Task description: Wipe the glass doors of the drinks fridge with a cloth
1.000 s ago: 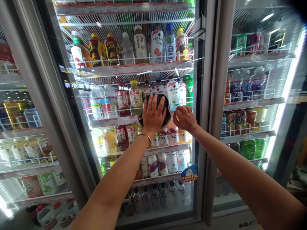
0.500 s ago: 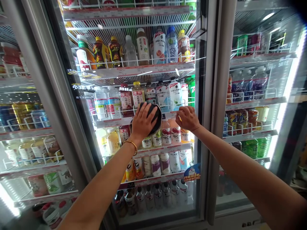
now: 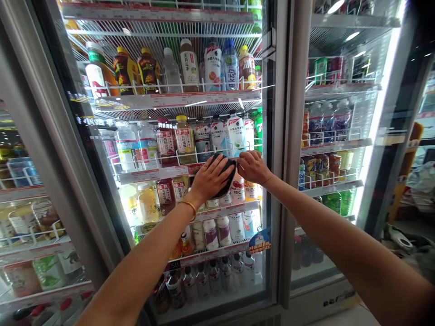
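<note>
My left hand (image 3: 213, 177) presses a dark folded cloth (image 3: 228, 177) against the glass door (image 3: 217, 102) of a drinks fridge. Its fingers lie over the cloth, and a gold-coloured bangle (image 3: 189, 207) circles the wrist. Close to the cloth's right edge is my right hand (image 3: 254, 167), its fingers curled in at the glass. Whether it touches the cloth, or holds anything, is hidden. Behind the glass and around both hands stand bottles with red and white labels (image 3: 166, 142), white-labelled bottles (image 3: 237, 131) and cherry-printed bottles (image 3: 238, 188).
A metal door frame (image 3: 287, 149) runs upright on the right, with another glass-fronted fridge section beyond it. More drinks (image 3: 47, 217) stand behind the left door. A blue and orange sticker (image 3: 260, 240) is on the glass low down. Cluttered goods (image 3: 404, 240) lie at far right.
My left hand has slid the cloth rightward across the glass, towards my right hand. My right hand stays curled, and the gap between the hands has narrowed. The view has shifted right.
</note>
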{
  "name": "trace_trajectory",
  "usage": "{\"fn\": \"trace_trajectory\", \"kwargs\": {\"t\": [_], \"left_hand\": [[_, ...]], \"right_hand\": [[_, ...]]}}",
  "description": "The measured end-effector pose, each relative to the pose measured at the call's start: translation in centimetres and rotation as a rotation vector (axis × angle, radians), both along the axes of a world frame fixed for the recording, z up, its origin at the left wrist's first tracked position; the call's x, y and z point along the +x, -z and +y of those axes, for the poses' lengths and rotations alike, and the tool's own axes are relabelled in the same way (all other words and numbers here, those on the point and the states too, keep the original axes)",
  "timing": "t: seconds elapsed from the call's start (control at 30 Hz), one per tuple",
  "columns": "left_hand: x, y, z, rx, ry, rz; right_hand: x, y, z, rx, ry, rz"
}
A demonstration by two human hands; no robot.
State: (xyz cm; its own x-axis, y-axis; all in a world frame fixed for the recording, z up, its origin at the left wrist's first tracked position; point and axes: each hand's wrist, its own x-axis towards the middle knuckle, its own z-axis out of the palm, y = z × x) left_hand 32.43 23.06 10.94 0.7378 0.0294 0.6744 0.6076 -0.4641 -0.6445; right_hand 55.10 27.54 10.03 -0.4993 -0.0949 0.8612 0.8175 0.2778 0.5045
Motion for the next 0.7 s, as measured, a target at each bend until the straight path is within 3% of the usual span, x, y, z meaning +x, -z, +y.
{"fn": "trace_trajectory", "kwargs": {"t": [0.07,0.17,0.3,0.4,0.53,0.7], "left_hand": [[-1.2,-0.3,-0.4,-0.012,-0.018,0.048],[-0.8,-1.2,-0.4,0.019,-0.056,-0.087],[3.9,-2.5,1.0,0.037,-0.045,-0.410],[8.0,-3.3,2.2,0.019,-0.021,-0.518],[10.8,-3.0,2.9,0.022,-0.004,-0.429],[9.2,-0.8,2.1,0.022,0.014,-0.077]], "right_hand": [[1.5,-0.1,-0.1,-0.012,0.015,-0.079],[4.0,-0.4,0.0,0.012,0.034,-0.090],[5.8,-0.7,0.7,-0.030,0.024,0.033],[6.0,-0.7,1.4,-0.008,-0.027,0.122],[6.1,-0.5,1.9,0.025,-0.010,0.181],[6.3,-0.3,2.0,-0.043,-0.049,0.258]]}}
